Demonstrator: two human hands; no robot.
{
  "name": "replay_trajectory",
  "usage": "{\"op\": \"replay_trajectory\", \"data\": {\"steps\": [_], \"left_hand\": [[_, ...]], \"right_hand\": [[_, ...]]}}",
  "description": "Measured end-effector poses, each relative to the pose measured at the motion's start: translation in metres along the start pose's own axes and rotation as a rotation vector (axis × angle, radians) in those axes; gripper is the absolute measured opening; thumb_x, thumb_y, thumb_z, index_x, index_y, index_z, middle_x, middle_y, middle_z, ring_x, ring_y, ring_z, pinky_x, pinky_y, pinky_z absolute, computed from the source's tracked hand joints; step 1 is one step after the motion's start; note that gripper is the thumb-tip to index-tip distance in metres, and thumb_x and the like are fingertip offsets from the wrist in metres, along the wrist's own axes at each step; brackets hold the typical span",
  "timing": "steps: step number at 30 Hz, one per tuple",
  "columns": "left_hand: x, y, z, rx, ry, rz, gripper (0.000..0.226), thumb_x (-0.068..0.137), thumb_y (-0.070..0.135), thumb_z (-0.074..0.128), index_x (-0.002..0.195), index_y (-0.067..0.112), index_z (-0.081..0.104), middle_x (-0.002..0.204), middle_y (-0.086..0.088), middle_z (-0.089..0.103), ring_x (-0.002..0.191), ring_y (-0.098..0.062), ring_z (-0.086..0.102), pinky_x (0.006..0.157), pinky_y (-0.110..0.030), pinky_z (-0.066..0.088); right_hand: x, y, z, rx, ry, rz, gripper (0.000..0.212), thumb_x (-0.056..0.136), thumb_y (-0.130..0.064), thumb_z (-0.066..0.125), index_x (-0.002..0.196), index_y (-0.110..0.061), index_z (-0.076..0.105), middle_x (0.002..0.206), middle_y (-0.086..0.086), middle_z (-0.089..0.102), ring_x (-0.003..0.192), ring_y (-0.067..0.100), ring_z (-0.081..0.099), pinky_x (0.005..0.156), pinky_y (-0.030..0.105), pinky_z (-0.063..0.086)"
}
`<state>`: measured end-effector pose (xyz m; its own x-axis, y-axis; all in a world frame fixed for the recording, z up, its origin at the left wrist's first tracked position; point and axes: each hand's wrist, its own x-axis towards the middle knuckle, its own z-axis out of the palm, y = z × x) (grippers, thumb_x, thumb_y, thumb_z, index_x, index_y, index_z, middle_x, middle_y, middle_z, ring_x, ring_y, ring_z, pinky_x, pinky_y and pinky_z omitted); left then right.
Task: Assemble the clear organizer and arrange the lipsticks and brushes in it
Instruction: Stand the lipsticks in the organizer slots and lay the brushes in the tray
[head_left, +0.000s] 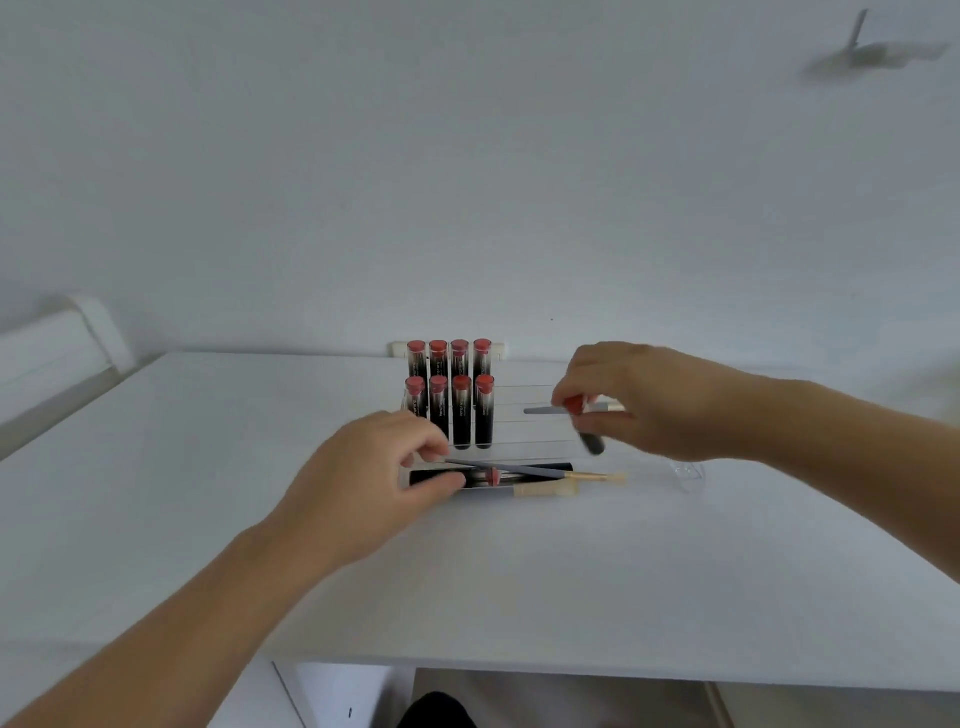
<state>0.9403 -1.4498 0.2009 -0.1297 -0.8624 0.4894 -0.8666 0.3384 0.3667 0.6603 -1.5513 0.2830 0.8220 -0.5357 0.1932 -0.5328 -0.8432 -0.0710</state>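
A clear organizer (524, 434) stands on the white table (519, 571), with several black lipsticks with red caps (449, 395) upright in two rows at its left. My right hand (639, 402) holds another lipstick (584, 423) above the organizer's right part, next to a thin grey brush (545, 410). My left hand (374, 475) pinches a grey-handled brush (511, 469) that lies slanted over the front tray. In that tray a lipstick (470, 477) lies on its side.
A clear loose organizer piece (688, 475) lies on the table to the right. A beige brush tip (597, 477) and a pale part (545, 489) rest by the front tray. A wall rises behind the table; the table's front edge is near me.
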Motion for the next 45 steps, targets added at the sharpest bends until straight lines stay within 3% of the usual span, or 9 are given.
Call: {"op": "replay_trajectory", "data": {"steps": [8, 15, 21, 24, 28, 31, 35, 41, 45], "left_hand": [[0.003, 0.008, 0.012, 0.245, -0.088, 0.061, 0.027, 0.097, 0.050, 0.060, 0.118, 0.035, 0.069, 0.106, 0.015, 0.069, 0.097, -0.011, 0.060, 0.086, -0.026, 0.039], [0.009, 0.009, 0.016, 0.313, -0.148, 0.057, 0.030, 0.102, 0.040, 0.053, 0.127, 0.032, 0.069, 0.116, 0.010, 0.067, 0.108, -0.014, 0.059, 0.096, -0.030, 0.040], [0.009, 0.009, 0.017, 0.230, -0.108, -0.019, 0.020, 0.097, 0.038, 0.065, 0.115, 0.033, 0.071, 0.109, 0.016, 0.068, 0.100, -0.011, 0.059, 0.083, -0.024, 0.031], [0.006, 0.010, 0.017, 0.201, -0.086, -0.037, 0.015, 0.097, 0.037, 0.065, 0.111, 0.032, 0.070, 0.104, 0.017, 0.070, 0.091, -0.011, 0.056, 0.087, -0.025, 0.035], [-0.001, 0.007, 0.015, 0.076, -0.008, -0.073, 0.013, 0.096, 0.032, 0.068, 0.109, 0.032, 0.069, 0.095, 0.020, 0.068, 0.086, -0.010, 0.057, 0.073, -0.024, 0.037], [-0.009, 0.001, 0.014, -0.035, 0.071, -0.099, 0.024, 0.095, 0.028, 0.070, 0.117, 0.037, 0.064, 0.097, 0.024, 0.068, 0.090, -0.006, 0.064, 0.075, -0.026, 0.049], [-0.017, -0.007, 0.016, -0.106, 0.127, -0.129, 0.050, 0.096, 0.030, 0.069, 0.137, 0.051, 0.051, 0.112, 0.037, 0.059, 0.105, 0.009, 0.061, 0.082, -0.001, 0.042], [-0.020, -0.003, 0.015, -0.158, 0.151, -0.109, 0.065, 0.096, 0.042, 0.058, 0.142, 0.073, 0.023, 0.119, 0.053, 0.051, 0.114, 0.016, 0.056, 0.070, -0.003, 0.045], [-0.022, -0.006, 0.018, -0.114, 0.184, -0.043, 0.051, 0.096, 0.039, 0.058, 0.142, 0.054, 0.042, 0.127, 0.030, 0.060, 0.118, -0.001, 0.062, 0.085, -0.013, 0.048]], "right_hand": [[0.010, -0.034, 0.010, 0.178, -0.038, -0.006, 0.009, 0.099, -0.038, 0.055, 0.107, -0.033, 0.055, 0.103, -0.022, 0.065, 0.075, 0.006, 0.059, 0.066, 0.019, 0.043], [0.023, -0.048, 0.025, 0.145, -0.102, -0.055, 0.024, 0.103, -0.025, 0.040, 0.117, -0.034, 0.057, 0.092, -0.020, 0.054, 0.094, 0.005, 0.049, 0.083, 0.030, 0.043], [0.023, -0.041, 0.035, 0.016, -0.213, -0.016, 0.034, 0.096, -0.021, 0.040, 0.122, -0.034, 0.058, 0.085, -0.026, 0.044, 0.102, 0.007, 0.044, 0.087, 0.033, 0.042], [0.021, -0.039, 0.035, -0.030, -0.260, 0.019, 0.039, 0.095, -0.024, 0.040, 0.125, -0.039, 0.059, 0.103, -0.016, 0.062, 0.117, 0.015, 0.052, 0.095, 0.039, 0.046], [0.023, -0.037, 0.039, -0.016, -0.249, 0.023, 0.045, 0.095, -0.026, 0.040, 0.132, -0.048, 0.055, 0.108, -0.012, 0.066, 0.103, 0.011, 0.051, 0.081, 0.033, 0.042], [0.028, -0.040, 0.039, -0.022, -0.270, 0.008, 0.052, 0.094, -0.026, 0.039, 0.138, -0.054, 0.047, 0.084, -0.023, 0.054, 0.099, 0.008, 0.044, 0.082, 0.031, 0.040], [0.031, -0.039, 0.041, -0.084, -0.295, 0.004, 0.054, 0.094, -0.025, 0.039, 0.139, -0.055, 0.046, 0.055, -0.034, 0.040, 0.083, 0.003, 0.036, 0.069, 0.021, 0.034], [0.019, -0.029, 0.034, -0.100, -0.292, 0.083, 0.056, 0.094, -0.024, 0.039, 0.137, -0.059, 0.045, 0.108, -0.023, 0.067, 0.084, 0.002, 0.037, 0.059, 0.011, 0.020], [0.011, -0.019, 0.031, -0.099, -0.339, 0.132, 0.056, 0.094, -0.026, 0.040, 0.135, -0.063, 0.044, 0.091, -0.029, 0.048, 0.093, 0.005, 0.040, 0.063, 0.016, 0.028]]}}
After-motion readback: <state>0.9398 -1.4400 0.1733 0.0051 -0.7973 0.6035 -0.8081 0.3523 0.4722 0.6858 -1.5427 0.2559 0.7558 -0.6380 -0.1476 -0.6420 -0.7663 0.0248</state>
